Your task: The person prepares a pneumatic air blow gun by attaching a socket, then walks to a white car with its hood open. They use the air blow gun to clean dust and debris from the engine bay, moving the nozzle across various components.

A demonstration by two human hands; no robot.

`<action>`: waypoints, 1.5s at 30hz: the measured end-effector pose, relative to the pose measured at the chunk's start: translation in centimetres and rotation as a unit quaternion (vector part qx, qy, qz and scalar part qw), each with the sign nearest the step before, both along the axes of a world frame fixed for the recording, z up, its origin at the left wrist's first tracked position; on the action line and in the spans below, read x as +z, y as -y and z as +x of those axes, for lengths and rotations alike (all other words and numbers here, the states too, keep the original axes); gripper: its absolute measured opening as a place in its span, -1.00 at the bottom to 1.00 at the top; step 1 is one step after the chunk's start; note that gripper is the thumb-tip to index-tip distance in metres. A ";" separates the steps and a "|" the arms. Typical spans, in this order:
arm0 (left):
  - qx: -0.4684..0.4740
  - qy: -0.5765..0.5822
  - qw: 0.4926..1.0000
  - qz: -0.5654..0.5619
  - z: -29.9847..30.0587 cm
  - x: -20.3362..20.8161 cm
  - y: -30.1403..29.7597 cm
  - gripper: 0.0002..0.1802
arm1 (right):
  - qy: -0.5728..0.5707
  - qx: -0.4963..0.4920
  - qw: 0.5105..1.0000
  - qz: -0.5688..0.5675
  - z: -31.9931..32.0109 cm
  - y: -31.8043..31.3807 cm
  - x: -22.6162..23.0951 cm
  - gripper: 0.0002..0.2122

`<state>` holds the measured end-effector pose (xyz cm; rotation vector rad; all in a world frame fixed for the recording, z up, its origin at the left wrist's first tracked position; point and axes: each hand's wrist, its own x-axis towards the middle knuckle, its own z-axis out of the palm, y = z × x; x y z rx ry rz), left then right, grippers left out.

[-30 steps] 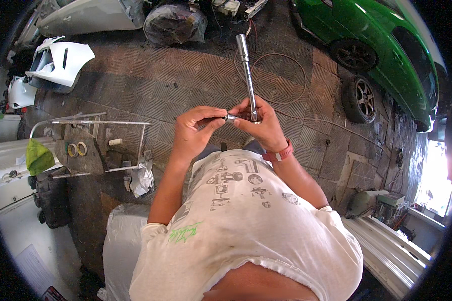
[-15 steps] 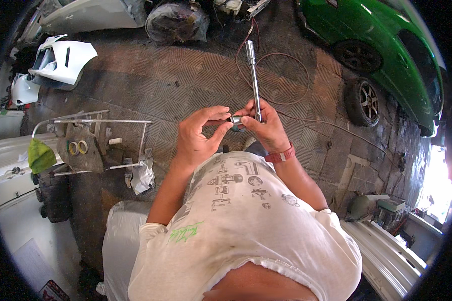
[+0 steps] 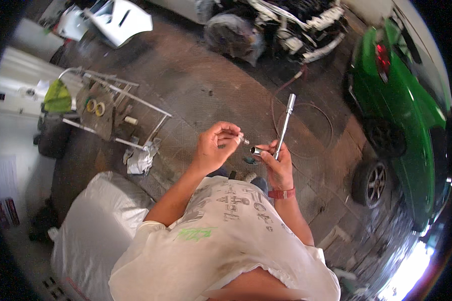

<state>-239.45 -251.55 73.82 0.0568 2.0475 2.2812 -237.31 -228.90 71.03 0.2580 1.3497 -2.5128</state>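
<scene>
Between the fingertips of my left hand [image 3: 218, 149] is a small part with a whitish body and a metal tip, which looks like a spark plug [image 3: 243, 139]. My right hand [image 3: 280, 168] is closed around a chrome socket wrench [image 3: 285, 123]. Its long bar rises up and away to a socket at the far end. The other end's open socket [image 3: 256, 150] points left, beside my thumb. A narrow gap separates the plug from this socket's mouth. A red watch [image 3: 281, 193] is on my right wrist.
A green car [image 3: 402, 120] stands at right, with a loose wheel [image 3: 369, 183] near it. A hose [image 3: 331, 131] loops on the floor ahead. At left are a metal stand [image 3: 120, 136] with tape rolls and a plastic-covered bulk [image 3: 103, 220]. White bumper [image 3: 123, 22], far left.
My left hand has drawn back from the socket, with the spark plug now showing in its fingers. The wrench leans more to the right. The whole view has turned and shifted.
</scene>
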 end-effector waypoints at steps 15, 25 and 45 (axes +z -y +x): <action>0.323 0.107 0.805 0.487 -15.8 -8.0 22.8 -0.75 | -0.068 0.279 0.935 0.210 -25.4 28.6 -0.6 -0.70; 0.434 0.071 0.677 0.591 -31.2 -6.2 41.7 -0.69 | -0.275 0.399 0.842 0.239 -41.4 49.2 3.1 -0.75; 0.657 -0.105 0.715 0.215 -54.6 -4.4 85.7 -0.70 | -0.311 0.690 0.637 0.148 -78.6 92.2 2.3 -0.71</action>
